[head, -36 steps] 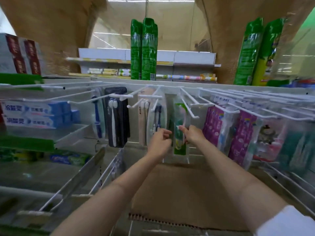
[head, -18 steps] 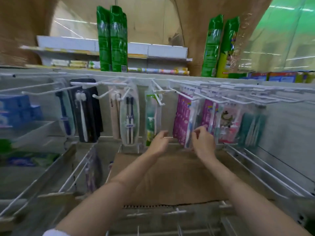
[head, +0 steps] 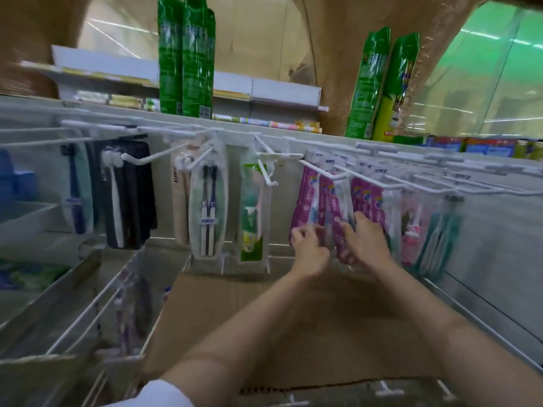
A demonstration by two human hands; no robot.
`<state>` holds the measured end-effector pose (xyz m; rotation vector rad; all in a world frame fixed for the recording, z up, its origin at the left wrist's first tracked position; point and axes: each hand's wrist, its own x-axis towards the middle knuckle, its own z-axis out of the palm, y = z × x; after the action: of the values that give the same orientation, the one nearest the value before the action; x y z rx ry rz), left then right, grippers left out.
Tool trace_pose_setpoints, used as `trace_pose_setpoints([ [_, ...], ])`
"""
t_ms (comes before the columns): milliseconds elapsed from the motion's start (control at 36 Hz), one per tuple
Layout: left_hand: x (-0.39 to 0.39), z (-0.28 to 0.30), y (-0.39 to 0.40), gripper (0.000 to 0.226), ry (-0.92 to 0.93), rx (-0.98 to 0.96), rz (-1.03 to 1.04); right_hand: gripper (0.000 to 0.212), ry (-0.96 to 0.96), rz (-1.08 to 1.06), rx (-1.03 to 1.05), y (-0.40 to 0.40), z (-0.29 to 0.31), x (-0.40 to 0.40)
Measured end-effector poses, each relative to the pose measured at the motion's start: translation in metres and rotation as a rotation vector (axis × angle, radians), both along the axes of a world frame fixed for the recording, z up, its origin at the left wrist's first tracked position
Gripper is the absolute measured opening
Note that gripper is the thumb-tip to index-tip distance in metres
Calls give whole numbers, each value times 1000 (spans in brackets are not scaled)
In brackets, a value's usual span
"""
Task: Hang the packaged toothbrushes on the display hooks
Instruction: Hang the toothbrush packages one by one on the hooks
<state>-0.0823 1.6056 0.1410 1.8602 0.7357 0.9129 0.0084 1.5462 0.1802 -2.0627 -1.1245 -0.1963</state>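
White shelving [head: 264, 89] stands behind under ceiling strip lights [head: 117, 30], beside brown pillars [head: 323, 54].

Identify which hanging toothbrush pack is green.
The green pack, alone on its hook, between the white oval two-brush pack and the purple packs that both hands touch.

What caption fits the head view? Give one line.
Both hands, left hand and right hand, handle purple toothbrush packs hanging on white hooks.

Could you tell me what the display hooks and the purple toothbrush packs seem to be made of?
Display hooks: probably white-coated metal wire, thin, rigid and slightly glossy. Purple toothbrush packs: seemingly printed card behind clear plastic, since it glints and the brushes show through.
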Motion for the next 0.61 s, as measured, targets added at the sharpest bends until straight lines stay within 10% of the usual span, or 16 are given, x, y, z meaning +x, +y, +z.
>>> trace_pose_setpoints([
  [611, -6, 8, 8, 57, 219, 72, -275, 14, 77, 45, -2, 4, -1, 1],
])
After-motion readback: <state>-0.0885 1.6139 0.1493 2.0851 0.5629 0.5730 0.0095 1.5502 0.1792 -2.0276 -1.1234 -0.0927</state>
